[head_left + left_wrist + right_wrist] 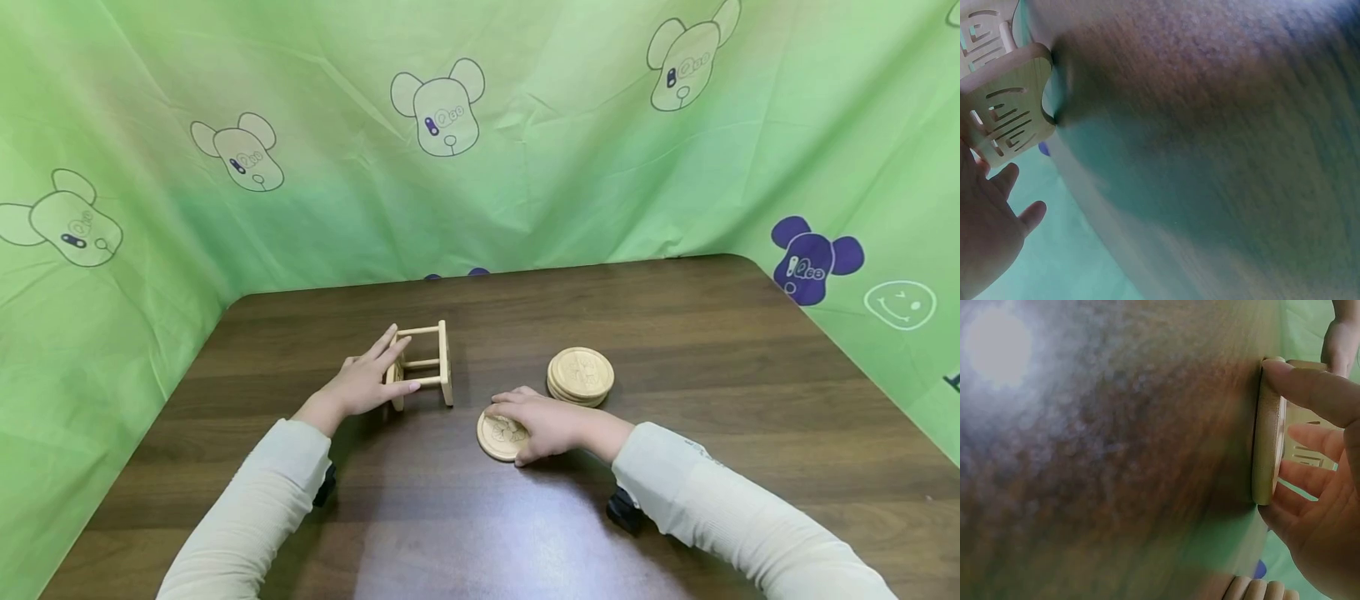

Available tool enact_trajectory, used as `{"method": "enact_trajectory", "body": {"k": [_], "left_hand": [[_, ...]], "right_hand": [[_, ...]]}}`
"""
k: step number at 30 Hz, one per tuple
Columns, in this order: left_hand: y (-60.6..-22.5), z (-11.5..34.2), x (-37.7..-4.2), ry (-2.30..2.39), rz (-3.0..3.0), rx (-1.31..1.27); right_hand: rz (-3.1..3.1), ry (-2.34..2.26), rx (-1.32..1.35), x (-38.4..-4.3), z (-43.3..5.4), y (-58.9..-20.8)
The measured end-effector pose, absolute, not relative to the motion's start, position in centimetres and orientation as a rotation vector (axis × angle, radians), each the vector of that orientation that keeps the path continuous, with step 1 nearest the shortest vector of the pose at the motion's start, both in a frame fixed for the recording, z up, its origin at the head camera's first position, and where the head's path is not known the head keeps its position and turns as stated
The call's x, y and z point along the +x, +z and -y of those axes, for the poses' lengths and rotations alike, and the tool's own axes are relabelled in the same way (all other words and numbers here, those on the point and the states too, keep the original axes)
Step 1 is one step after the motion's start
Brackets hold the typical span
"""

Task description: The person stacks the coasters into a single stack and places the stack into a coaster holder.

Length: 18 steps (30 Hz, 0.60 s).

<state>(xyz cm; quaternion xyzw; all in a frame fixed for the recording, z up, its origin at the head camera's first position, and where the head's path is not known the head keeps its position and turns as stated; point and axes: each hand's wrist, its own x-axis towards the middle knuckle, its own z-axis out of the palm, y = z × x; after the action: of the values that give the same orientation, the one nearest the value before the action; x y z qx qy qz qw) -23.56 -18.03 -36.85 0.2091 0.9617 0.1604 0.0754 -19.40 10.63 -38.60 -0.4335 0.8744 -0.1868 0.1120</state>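
A small wooden coaster rack (446, 367), with slotted side panels joined by round bars, stands left of the table's middle. My left hand (363, 382) holds it at its left panel, thumb by the front bar and fingers spread over the top. In the left wrist view, two fingertips (1034, 215) stick out past the slotted panel (1013, 103). My right hand (551, 423) spans a round wooden coaster (497, 437) with a carved design, lying on the table. Thumb (1310, 387) and fingers grip its opposite edges in the right wrist view.
A stack of several similar coasters (581, 375) sits just behind my right hand. The brown wooden table (525, 308) meets a green printed curtain (525, 192) along its back and sides.
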Motion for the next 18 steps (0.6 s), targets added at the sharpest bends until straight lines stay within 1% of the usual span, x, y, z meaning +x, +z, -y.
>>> {"method": "enact_trajectory", "body": {"k": [18], "left_hand": [[-36.67,17.89,-23.53,0.445,-2.892,0.641]], "right_hand": [[-2.581,-0.574,-1.295,-19.37,-10.73,-38.67]]}}
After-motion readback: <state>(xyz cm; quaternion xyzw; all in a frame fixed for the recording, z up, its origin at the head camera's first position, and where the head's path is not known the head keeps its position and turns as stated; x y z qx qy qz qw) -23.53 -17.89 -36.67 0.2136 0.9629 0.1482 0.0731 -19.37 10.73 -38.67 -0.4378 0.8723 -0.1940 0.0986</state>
